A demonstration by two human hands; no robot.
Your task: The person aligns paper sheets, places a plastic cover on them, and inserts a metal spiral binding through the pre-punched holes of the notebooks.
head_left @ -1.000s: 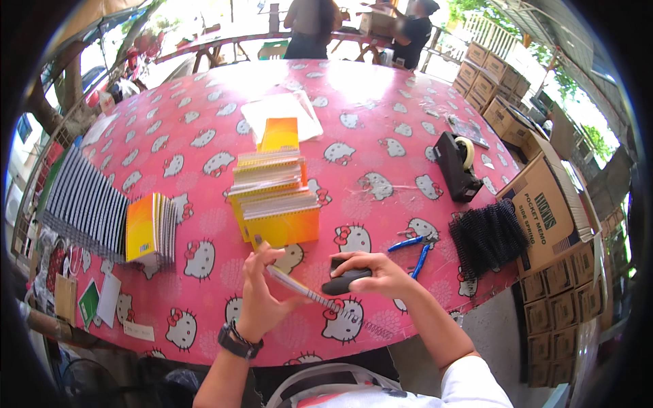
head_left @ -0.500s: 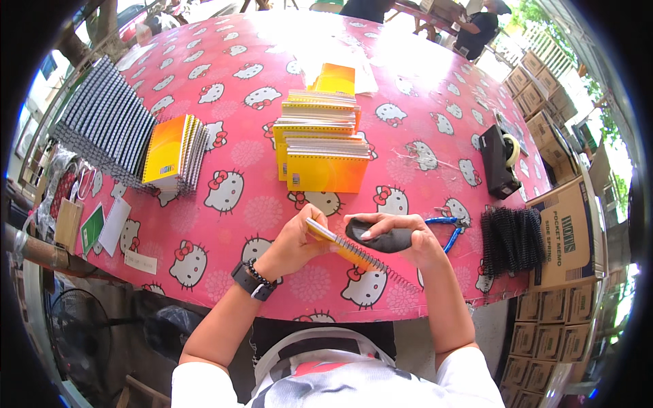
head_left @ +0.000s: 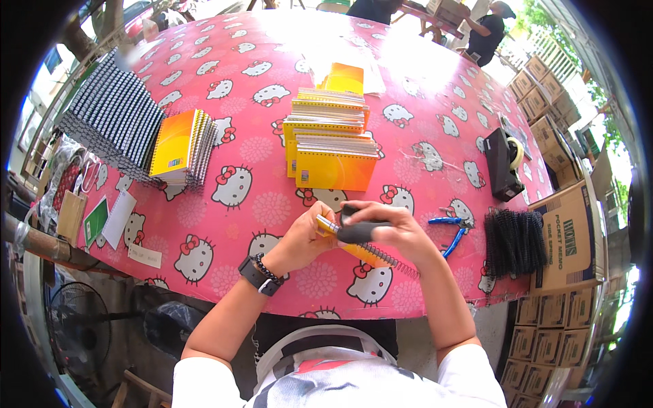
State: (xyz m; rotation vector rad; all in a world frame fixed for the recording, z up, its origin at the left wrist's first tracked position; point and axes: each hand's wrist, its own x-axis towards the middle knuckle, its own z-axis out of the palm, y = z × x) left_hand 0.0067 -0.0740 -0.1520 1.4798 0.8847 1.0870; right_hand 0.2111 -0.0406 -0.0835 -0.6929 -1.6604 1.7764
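Near the table's front edge my left hand (head_left: 307, 239) pinches a small yellow-orange memo notebook (head_left: 360, 253) by its far end. A black spiral wire (head_left: 389, 258) runs along the notebook's upper edge, its loose tail sticking out past the near right end. My right hand (head_left: 400, 230) grips a dark grey, rounded hand tool (head_left: 360, 232), whose exact kind I cannot make out. The tool lies against the spiral edge close to my left fingers. Blue-handled pliers (head_left: 454, 238) rest on the table just right of my right hand.
Yellow notebooks (head_left: 337, 163) stand in a row beyond my hands. At left are a large stack of spiral-bound notebooks (head_left: 112, 115) and a smaller yellow pile (head_left: 175, 146). A tape dispenser (head_left: 503, 166), black spirals (head_left: 515, 241) and a carton (head_left: 568, 234) line the right side.
My right hand has moved left along the notebook's spiral edge with the grey tool, which is turned and now sits near my left fingers. The notebook stays in my left hand.
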